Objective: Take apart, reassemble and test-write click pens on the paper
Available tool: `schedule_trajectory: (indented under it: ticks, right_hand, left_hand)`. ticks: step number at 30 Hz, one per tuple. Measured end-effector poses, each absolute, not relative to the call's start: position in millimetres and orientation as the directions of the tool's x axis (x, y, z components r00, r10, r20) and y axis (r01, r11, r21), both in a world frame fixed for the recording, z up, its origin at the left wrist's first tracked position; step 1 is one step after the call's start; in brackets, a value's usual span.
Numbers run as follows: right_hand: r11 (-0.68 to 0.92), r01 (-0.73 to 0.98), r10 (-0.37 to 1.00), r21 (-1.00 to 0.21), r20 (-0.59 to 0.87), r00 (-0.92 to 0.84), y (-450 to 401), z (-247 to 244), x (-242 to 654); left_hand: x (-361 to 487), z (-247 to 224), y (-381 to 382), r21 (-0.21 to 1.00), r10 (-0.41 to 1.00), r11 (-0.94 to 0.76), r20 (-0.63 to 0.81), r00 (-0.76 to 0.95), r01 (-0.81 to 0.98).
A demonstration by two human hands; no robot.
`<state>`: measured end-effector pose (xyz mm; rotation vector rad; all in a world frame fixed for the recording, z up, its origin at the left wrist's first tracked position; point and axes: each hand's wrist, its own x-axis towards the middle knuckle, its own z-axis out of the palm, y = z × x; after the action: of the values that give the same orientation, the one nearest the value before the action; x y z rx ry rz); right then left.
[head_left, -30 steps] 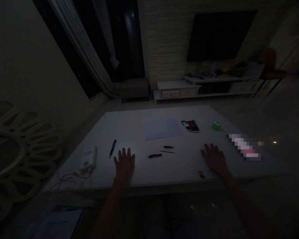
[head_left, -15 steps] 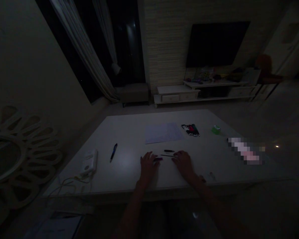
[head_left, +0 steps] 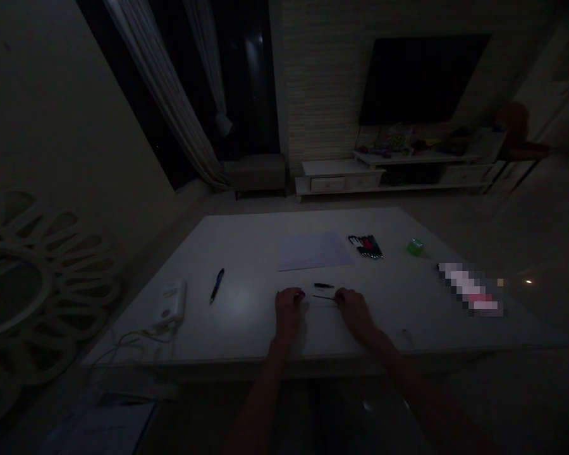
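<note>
My left hand (head_left: 288, 311) is closed in a pinch on a short purple pen part (head_left: 301, 294), mostly hidden by the fingers. Facing it, my right hand (head_left: 353, 309) pinches one end of a thin dark pen refill (head_left: 322, 297). The refill's free end points left toward the purple part, with a gap between them. A faint line, perhaps its shadow, shows on the table below it. Just beyond the refill lies a short black pen part (head_left: 324, 285). The dim light hides finer detail.
On the white table (head_left: 246, 240) lie a sheet of paper (head_left: 310, 251), several pens (head_left: 370, 246) in a row, a green container (head_left: 415, 247) and a blurred-out item (head_left: 471, 291). To the left are a blue-black pen (head_left: 217, 285) and a white power strip (head_left: 171, 303) with cables.
My fingers have closed around the purple part, which was lying more in view. The refill now appears lifted off the table in my right hand. The whole view has shifted slightly.
</note>
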<state>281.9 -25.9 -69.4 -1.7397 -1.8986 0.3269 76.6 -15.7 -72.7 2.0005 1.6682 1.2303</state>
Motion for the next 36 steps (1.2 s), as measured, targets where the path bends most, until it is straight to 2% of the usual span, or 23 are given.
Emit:
schedule_trajectory:
  ticks: [8,13,17,23,28,33,36]
  right_hand:
    - [0.166,0.847,0.969,-0.506,0.242,-0.045,-26,-60,276]
    - [0.264,0.817,0.950,-0.512,0.286,-0.128,-20,-62,272]
    - [0.358,0.696,0.922,-0.622,0.351,-0.161,-19,-59,267]
    - [0.362,0.558,0.923,-0.747,0.372,-0.102,-17,-59,258]
    - [0.349,0.500,0.934,-0.793,0.336,-0.120,-14,-63,258]
    - [0.292,0.665,0.931,-0.687,0.363,-0.035,-10,-73,264]
    - [0.264,0.735,0.931,-0.624,0.364,-0.025,-5,-76,257]
  left_hand:
    - [77,-65,-18,0.636,0.907,-0.337,0.418,0.057,0.694]
    - [81,-65,-23,0.484,0.879,-0.434,0.413,0.239,0.759]
    - [84,-68,-25,0.370,0.863,-0.477,0.368,0.346,0.797]
    - [86,-61,-30,0.220,0.867,-0.433,0.369,0.336,0.874]
    - [86,-60,-31,0.209,0.891,-0.381,0.345,0.297,0.901]
    - [85,-56,-31,0.310,0.930,-0.206,0.358,0.087,0.928]
    - [85,-54,-31,0.335,0.932,-0.167,0.360,0.038,0.927]
